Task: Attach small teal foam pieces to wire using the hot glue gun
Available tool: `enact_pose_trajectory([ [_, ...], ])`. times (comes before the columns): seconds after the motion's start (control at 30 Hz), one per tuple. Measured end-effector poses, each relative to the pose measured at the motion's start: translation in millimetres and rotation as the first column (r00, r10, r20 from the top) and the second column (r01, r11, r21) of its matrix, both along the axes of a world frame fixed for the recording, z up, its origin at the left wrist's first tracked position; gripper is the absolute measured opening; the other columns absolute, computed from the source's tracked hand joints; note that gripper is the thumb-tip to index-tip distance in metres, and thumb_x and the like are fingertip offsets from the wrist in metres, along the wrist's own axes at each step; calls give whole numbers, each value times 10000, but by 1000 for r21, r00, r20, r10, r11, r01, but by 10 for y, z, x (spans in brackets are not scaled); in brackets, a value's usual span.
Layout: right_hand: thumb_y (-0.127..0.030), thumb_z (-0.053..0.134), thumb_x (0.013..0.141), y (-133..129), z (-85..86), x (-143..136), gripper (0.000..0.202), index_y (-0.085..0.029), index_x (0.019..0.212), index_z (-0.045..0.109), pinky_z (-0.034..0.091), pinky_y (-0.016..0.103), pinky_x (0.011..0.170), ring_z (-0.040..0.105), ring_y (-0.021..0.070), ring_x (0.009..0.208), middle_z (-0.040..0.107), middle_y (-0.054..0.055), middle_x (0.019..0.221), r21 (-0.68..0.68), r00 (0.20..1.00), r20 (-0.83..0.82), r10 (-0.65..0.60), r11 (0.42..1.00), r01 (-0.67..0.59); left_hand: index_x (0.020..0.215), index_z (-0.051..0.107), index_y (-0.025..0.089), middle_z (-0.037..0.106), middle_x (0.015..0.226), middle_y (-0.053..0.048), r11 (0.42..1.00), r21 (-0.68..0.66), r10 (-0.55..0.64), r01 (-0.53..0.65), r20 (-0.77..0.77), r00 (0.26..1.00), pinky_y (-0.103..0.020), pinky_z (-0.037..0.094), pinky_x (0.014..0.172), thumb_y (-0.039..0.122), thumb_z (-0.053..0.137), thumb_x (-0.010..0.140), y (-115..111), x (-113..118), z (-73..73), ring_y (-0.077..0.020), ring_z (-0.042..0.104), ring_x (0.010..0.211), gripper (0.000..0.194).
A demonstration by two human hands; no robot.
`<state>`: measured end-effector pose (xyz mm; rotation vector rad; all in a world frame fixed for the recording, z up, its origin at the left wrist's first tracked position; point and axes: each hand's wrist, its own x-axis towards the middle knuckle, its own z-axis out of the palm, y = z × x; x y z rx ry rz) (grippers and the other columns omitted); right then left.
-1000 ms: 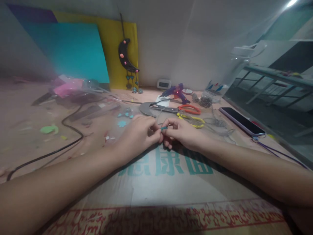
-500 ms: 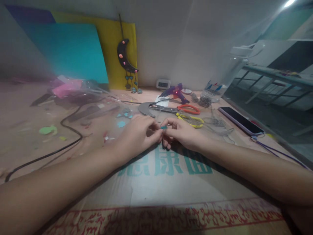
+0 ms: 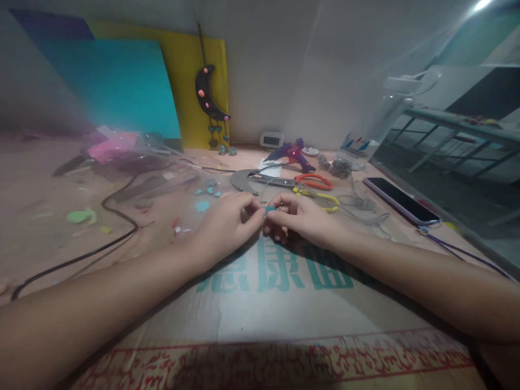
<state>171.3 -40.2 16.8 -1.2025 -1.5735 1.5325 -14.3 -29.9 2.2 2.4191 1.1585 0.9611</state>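
A small teal piece [image 3: 270,209] is pinched between the fingertips of my left hand [image 3: 234,219] and my right hand [image 3: 303,219], which meet above the cardboard with green characters [image 3: 280,268]. Both hands are closed on it. Just behind them lie yellow-handled scissors or pliers [image 3: 331,201], orange-handled scissors [image 3: 314,181] and a grey curved piece [image 3: 242,180]. Left of my left hand are light blue cut shapes [image 3: 202,206].
A purple glue gun [image 3: 296,154] and a white timer [image 3: 272,140] stand by the wall. To the right are a phone [image 3: 400,200] and a clear plastic jug [image 3: 357,143]. A black cord [image 3: 117,241] crosses the left side. A dark moon ornament [image 3: 208,93] hangs at the back.
My fingertips have shifted slightly, and more of the teal piece shows between them. Both hands stay in nearly the same place.
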Motion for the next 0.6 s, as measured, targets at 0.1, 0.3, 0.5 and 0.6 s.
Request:
enact_pose_trajectory([
  [0.1, -314, 665, 812, 9, 1, -3, 210, -195, 841, 495, 458, 173, 396, 563, 81, 441, 668, -20, 611, 8, 999, 40, -10, 1000, 10, 716, 592, 191, 681, 756, -12, 999, 33, -11, 11, -13, 1000, -321, 414, 736, 257, 533, 875, -9, -1, -1, -184, 598, 760, 182],
  [0.3, -205, 611, 813, 17, -13, -9, 114, -190, 828, 499, 461, 170, 399, 559, 80, 449, 658, -27, 597, 9, 999, 49, 16, 1000, -17, 700, 597, 193, 674, 723, -3, 998, 49, -34, 36, -33, 999, -326, 405, 756, 249, 540, 877, -10, 4, 3, -181, 595, 749, 195],
  [0.5, -205, 603, 828, 13, -25, -12, 130, -204, 867, 479, 427, 161, 379, 560, 81, 451, 654, -43, 613, 15, 1000, -6, 6, 1000, -6, 732, 624, 196, 688, 759, -3, 1000, 24, -12, 13, -33, 999, -326, 404, 758, 283, 554, 883, 8, 10, 3, -183, 597, 755, 187],
  [0.6, -231, 628, 823, 21, -44, -1, 187, -210, 881, 452, 437, 166, 392, 560, 83, 447, 661, -46, 607, 22, 999, -21, 35, 999, -35, 748, 632, 195, 688, 775, -8, 1000, 9, -16, 17, -29, 999, -328, 402, 766, 302, 551, 884, 19, 13, 1, -189, 600, 779, 191],
])
